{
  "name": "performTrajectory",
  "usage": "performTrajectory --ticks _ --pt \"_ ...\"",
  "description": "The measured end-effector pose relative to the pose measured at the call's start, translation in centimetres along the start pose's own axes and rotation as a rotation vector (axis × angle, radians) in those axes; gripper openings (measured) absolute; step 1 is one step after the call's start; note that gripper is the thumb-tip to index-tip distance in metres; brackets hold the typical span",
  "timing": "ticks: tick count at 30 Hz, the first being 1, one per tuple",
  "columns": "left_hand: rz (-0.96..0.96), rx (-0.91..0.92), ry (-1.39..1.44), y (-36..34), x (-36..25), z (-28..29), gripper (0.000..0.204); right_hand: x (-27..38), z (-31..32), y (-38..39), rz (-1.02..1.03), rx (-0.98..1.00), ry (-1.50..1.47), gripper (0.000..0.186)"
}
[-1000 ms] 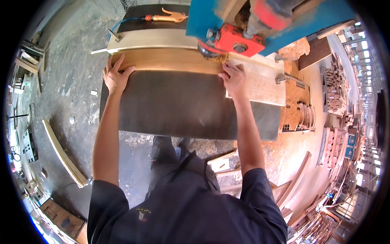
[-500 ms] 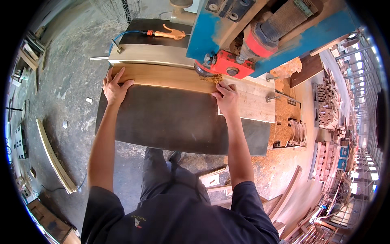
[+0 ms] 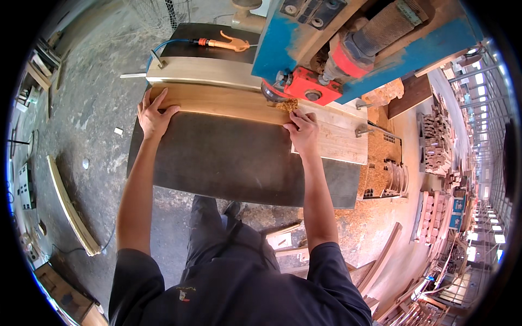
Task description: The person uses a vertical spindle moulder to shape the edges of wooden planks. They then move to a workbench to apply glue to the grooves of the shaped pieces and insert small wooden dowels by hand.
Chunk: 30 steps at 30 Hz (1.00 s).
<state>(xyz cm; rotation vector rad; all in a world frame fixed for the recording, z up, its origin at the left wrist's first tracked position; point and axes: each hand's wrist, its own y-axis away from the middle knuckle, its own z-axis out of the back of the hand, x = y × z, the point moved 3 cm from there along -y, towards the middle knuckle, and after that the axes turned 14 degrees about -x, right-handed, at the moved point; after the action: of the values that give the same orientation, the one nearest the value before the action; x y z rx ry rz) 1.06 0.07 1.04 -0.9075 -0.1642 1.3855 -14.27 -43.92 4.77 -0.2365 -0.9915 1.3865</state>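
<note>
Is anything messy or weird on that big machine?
Yes, a crumbly clump of tan shavings sits beside the right hand, against the smooth wooden board. Also, the blue panel looks patchy, with its paint seemingly worn away.

Dark table [image 3: 228, 157]: brown board [image 3: 217, 102], pale planks [image 3: 206, 70], air gun [image 3: 235, 44].

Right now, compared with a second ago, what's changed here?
Mainly the view: the dark table sits lower and slightly farther left in the picture, and more of the blue-and-red machine shows. Nothing was taken hold of or let go. The left hand and right hand stay on the wooden board, which shows no clear slide along the table.
</note>
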Motion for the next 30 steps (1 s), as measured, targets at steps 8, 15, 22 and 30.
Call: performTrajectory --ticks 8,15,22,30 --pt "0.007 0.005 -0.037 -0.03 0.11 -0.01 0.066 -0.54 -0.32 0.25 0.015 -0.013 -0.01 0.038" --pt "0.001 -0.008 -0.009 0.1 -0.02 0.15 0.067 -0.6 -0.25 0.35 0.025 -0.005 0.012 0.039" --pt "-0.002 -0.005 -0.035 0.05 -0.15 0.03 0.066 -0.39 -0.04 0.27 0.031 -0.011 0.006 0.035" --pt "-0.007 -0.016 -0.015 0.2 0.26 0.11 0.067 -0.35 -0.07 0.35 0.026 0.016 0.019 0.039"
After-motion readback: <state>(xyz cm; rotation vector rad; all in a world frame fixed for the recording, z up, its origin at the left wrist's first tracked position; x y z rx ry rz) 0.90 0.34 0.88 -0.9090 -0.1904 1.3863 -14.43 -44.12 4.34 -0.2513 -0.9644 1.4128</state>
